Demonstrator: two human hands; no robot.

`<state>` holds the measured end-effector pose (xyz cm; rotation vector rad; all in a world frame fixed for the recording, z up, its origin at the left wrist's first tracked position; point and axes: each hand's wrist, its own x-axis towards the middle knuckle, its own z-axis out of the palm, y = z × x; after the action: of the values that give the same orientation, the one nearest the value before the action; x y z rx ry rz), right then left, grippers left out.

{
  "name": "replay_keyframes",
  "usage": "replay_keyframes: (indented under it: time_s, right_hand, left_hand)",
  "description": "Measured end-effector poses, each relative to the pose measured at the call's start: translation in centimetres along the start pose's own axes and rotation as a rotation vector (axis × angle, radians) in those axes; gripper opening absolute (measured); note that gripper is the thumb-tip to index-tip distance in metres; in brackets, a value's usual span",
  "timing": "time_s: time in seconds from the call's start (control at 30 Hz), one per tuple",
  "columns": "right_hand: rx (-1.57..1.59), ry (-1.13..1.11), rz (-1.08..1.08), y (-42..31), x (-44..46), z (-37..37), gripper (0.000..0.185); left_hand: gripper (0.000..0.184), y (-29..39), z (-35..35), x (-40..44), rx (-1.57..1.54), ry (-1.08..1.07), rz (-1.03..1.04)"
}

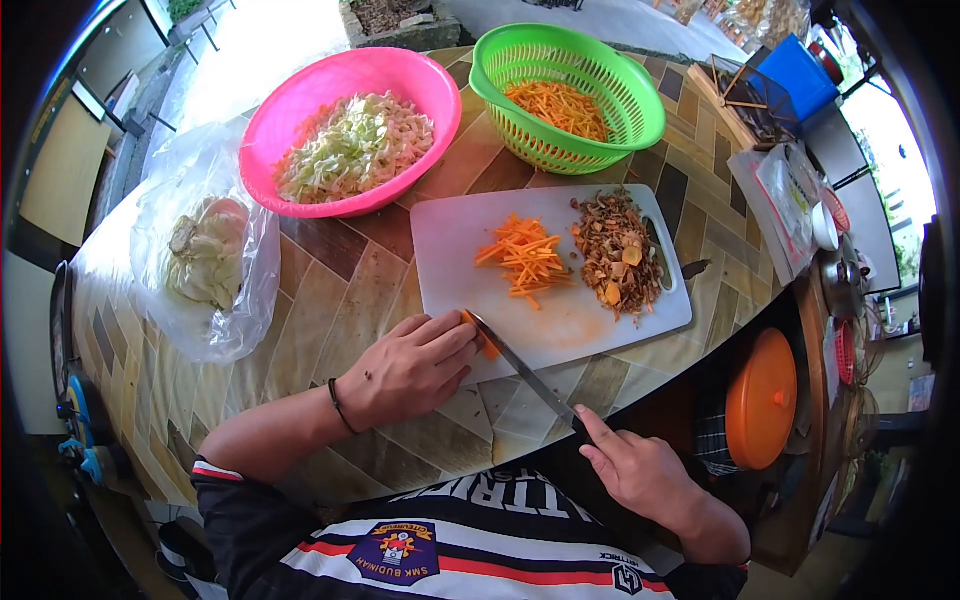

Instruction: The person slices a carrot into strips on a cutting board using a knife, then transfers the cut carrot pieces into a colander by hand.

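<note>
Two bare hands, both occupied. Left hand point(420, 365): fingers curled together, pinning a carrot piece point(489, 348) at the near-left edge of the board; much of the piece is hidden by the fingers. Right hand point(640, 465): clamped on the knife point(525, 370) by its dark handle, index finger stretched forward. Blade slants up-left, tip end at the carrot, right beside the left fingertips; exact contact unclear.

Step in hand, as judged: cutting carrot into strips. Next move seems to call for left fingertips tucked back from the edge, piece held firm, blade kept in line for a thin cut; a slip toward the fingers is the risk.

Further out: white cutting board point(450, 235) carries loose carrot strips point(523, 257) mid-board and a heap of brownish scraps point(618, 250) near its handle slot. Beyond the board, green colander point(570, 155) with more orange strips, pink bowl point(360, 205) of shredded cabbage. Far left, clear plastic bag point(235, 340) holding a cabbage chunk. All on the wood-patterned tabletop point(330, 310).
</note>
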<state>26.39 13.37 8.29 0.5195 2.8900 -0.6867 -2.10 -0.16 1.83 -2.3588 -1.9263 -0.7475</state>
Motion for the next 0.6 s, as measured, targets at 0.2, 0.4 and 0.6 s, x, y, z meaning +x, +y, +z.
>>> replay_keyframes:
  time_s: [0.2, 0.4, 0.6]
  right_hand:
    - [-0.06, -0.028, -0.019, -0.2, 0.8, -0.1, 0.054]
    - [-0.09, -0.043, -0.044, -0.4, 2.2, -0.1, 0.058]
    - [-0.112, -0.016, -0.032, -0.8, 2.4, 0.3, 0.056]
  left_hand:
    - [0.041, -0.4, 0.1, -0.2, -0.035, -0.034, -0.019]
    - [0.042, -0.1, 0.1, -0.2, -0.007, -0.049, -0.006]
    - [0.041, 0.1, 0.3, -0.3, 0.027, -0.042, 0.011]
